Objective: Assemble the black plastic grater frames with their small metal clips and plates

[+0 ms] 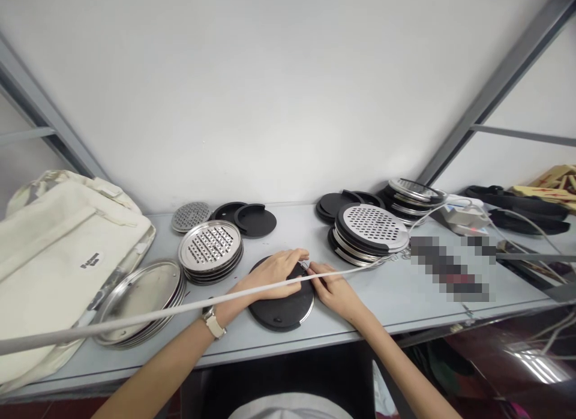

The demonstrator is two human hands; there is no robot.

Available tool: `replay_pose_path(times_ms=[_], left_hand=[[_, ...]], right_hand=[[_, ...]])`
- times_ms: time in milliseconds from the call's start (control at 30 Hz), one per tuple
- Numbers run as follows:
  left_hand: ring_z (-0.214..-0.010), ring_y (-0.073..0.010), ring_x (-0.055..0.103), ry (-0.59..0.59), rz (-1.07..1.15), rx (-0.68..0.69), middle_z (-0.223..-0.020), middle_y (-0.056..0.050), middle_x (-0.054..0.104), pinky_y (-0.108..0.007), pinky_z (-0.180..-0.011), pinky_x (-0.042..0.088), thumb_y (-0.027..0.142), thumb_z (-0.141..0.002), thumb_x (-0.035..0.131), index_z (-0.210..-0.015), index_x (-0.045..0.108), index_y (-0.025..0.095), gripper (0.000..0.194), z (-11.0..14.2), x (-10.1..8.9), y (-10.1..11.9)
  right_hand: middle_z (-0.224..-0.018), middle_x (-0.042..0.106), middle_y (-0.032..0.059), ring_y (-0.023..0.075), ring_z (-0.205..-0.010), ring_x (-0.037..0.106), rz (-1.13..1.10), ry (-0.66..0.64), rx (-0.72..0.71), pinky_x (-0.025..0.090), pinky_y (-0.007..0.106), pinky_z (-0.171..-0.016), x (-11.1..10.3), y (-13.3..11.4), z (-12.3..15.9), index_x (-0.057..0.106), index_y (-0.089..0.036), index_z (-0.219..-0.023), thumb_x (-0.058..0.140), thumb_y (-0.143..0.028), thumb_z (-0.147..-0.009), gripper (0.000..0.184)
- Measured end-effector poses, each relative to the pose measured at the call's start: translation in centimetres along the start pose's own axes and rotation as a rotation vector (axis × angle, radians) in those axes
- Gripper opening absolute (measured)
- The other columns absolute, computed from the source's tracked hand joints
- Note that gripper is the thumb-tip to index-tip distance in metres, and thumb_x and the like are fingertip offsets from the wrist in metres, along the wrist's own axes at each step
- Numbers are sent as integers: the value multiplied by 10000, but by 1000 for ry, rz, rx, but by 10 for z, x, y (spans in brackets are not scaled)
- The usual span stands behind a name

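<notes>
A black round disc (281, 311) with a thin metal rim lies flat on the table in front of me. My left hand (276, 275) reaches over its top, fingers curled and pressed onto the far right part. At the disc's right edge, the fingers of my right hand (333, 290) are drawn together around a small thin metal wire (305, 265). The fingertips of both hands nearly meet there, and part of the wire is hidden. A white cable (252, 290) crosses in front of my left hand and wrist.
Left of the disc are stacked metal grater discs (213, 245), steel plates (139, 293) and a cream bag (58, 239). Black discs (255, 220) lie behind. To the right stand assembled grater discs (371, 227), another stack (411, 197) and a white power strip (463, 215).
</notes>
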State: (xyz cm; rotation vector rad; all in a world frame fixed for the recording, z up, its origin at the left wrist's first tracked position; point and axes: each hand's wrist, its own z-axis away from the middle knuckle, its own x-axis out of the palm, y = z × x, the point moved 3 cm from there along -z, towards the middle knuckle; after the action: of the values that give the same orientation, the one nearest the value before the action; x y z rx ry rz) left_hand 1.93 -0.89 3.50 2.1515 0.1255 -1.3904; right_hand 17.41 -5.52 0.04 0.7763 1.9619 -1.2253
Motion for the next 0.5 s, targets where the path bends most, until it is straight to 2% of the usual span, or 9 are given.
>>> replay_pose_path(times_ms=[133, 300, 500], left_hand=[[-1128, -223, 521, -26, 68, 8, -1250, -93, 510, -375, -958, 443, 160, -796, 503, -1269, 316, 203, 510, 0, 2, -2], [-1122, -219, 534, -45, 111, -23, -1211, -93, 544, -378, -950, 454, 183, -850, 470, -1218, 377, 205, 380, 0, -2, 0], [-1107, -221, 546, -49, 148, -47, -1198, -104, 550, -383, -940, 461, 202, -872, 450, -1249, 354, 201, 388, -2, -1, 1]], right_hand=[[-1083, 635, 66, 199, -986, 567, -35, 3, -11, 416, 341, -899, 1, 0, 0, 540, -207, -1123, 319, -263, -952, 285], [-1045, 649, 73, 210, -968, 573, -29, -13, 10, 425, 348, -887, 0, 0, 1, 566, -198, -1104, 319, -270, -950, 300], [-1044, 655, 60, 195, -940, 579, -49, -12, -2, 427, 325, -865, 0, -1, 0, 570, -202, -1094, 324, -267, -949, 293]])
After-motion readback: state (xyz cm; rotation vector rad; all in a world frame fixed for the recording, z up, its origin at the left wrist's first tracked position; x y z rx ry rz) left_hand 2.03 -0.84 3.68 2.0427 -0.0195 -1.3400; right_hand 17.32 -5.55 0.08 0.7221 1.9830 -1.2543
